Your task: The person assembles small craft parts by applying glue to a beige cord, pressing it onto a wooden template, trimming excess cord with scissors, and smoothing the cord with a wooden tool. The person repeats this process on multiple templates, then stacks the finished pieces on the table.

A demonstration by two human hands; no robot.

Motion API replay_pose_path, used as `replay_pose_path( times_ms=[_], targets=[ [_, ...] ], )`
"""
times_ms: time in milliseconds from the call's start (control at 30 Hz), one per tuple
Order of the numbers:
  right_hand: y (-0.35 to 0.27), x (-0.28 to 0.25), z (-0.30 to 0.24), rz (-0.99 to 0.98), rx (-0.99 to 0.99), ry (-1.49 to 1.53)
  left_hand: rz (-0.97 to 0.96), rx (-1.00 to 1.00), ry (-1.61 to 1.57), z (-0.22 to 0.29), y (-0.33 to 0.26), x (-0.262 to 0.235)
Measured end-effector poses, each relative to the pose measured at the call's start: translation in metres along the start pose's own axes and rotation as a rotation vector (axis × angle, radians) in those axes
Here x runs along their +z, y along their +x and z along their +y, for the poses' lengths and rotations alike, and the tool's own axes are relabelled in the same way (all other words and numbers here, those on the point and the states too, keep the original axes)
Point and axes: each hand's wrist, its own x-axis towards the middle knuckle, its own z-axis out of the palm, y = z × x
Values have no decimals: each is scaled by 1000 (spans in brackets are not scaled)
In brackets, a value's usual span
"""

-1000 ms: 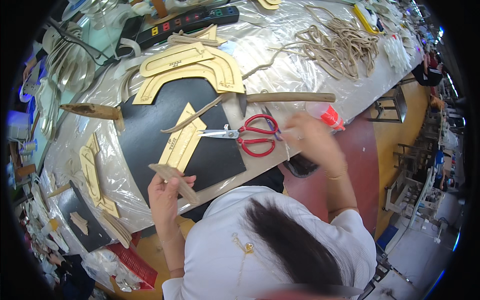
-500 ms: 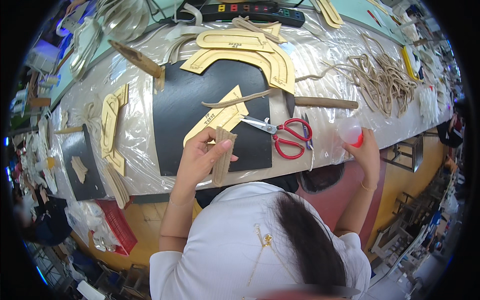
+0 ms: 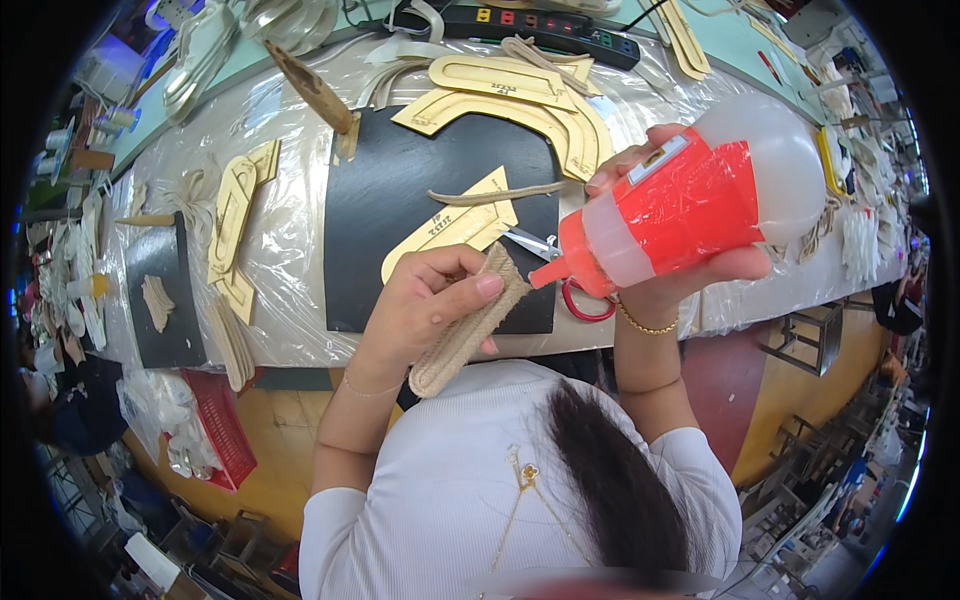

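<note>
Pinched between the thumb and fingers of my left hand (image 3: 425, 305) is a flat strip of beige braided cord (image 3: 470, 325), tilted with its upper end to the right. My right hand (image 3: 690, 270) is wrapped round a squeeze bottle (image 3: 690, 205) with a translucent base and a red label and nozzle. The bottle is tipped over, its nozzle pointing left at the strip's upper end, very close to it; I cannot tell whether they touch. Behind the bottle, scissors (image 3: 585, 303) with red handles lie partly hidden on the table.
A black board (image 3: 370, 220) carries pale yellow templates (image 3: 450, 235) and a loose cord (image 3: 495, 195). A wooden-handled tool (image 3: 310, 85) stands at its far left corner. More templates (image 3: 232, 215) and cord bundles (image 3: 230, 345) lie left. A power strip (image 3: 520, 25) runs along the back.
My right hand has lifted the squeeze bottle from the table's right side and brought it left, tipped toward the strip. The strip, upright before, now slants in my left hand.
</note>
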Motion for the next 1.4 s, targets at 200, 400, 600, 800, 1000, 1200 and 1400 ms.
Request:
replay_pose_path(
  times_ms=[200,400,600,800,1000,1200,1400],
  targets=[
    [4,13,2,39,-12,26,-40,-21,-54,4,-2,2],
    [6,5,6,10,-96,285,1,-16,-34,4,0,12],
    [7,11,6,128,-82,152,-86,-34,-58,0,1,12],
    [12,15,0,161,-67,-127,-163,-56,-55,0,0,11],
    [26,28,9,362,-267,-343,-124,-40,-18,0,-3,12],
    [23,28,-2,224,-8,-49,-69,135,52,1,-8,-1],
    [23,42,13,253,-50,-85,-44,181,89,-1,-12,-7]
  ],
)
